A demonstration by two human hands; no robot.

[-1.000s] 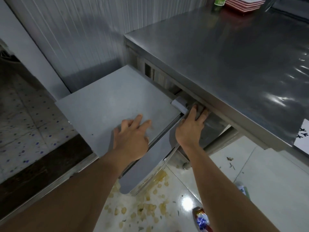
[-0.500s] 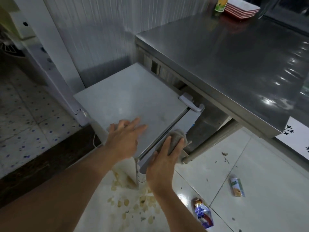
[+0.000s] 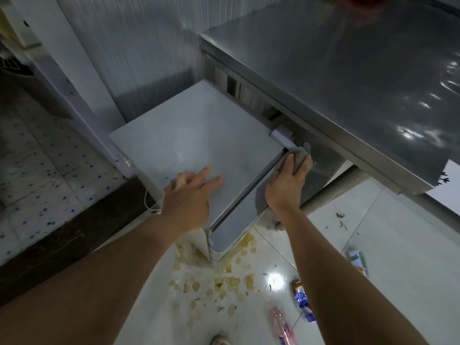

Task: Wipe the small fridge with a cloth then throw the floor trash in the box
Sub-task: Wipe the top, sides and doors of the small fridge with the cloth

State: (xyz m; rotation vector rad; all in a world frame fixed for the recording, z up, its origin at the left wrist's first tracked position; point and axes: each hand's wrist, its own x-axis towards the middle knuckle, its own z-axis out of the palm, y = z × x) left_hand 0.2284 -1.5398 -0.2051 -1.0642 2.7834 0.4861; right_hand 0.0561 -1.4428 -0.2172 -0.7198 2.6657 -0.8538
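Wiping the fridge [image 3: 199, 135] door edge

Right hand [image 3: 286, 188] grips the cloth [image 3: 300, 158] against the door by the handle [image 3: 282, 135]; left hand [image 3: 189, 197] rests flat on top, fingers straight.

Left hand [image 3: 189, 195] lies flat on the small fridge [image 3: 194, 145] top, near its front edge. Right of it, apart, I see the right hand [image 3: 286, 185] against the upper front face of the fridge, the cloth [image 3: 300, 156] under its fingers, just below the door handle [image 3: 282, 135]. Above and to the right of the right hand, the steel counter [image 3: 348, 70] overhangs. Below both hands, on the floor [image 3: 398, 257]: spill patches [image 3: 224, 282] at the fridge foot; a wrapper [image 3: 302, 300] beside the right forearm, a carton [image 3: 358, 262] farther right, a packet [image 3: 280, 322] nearest me.
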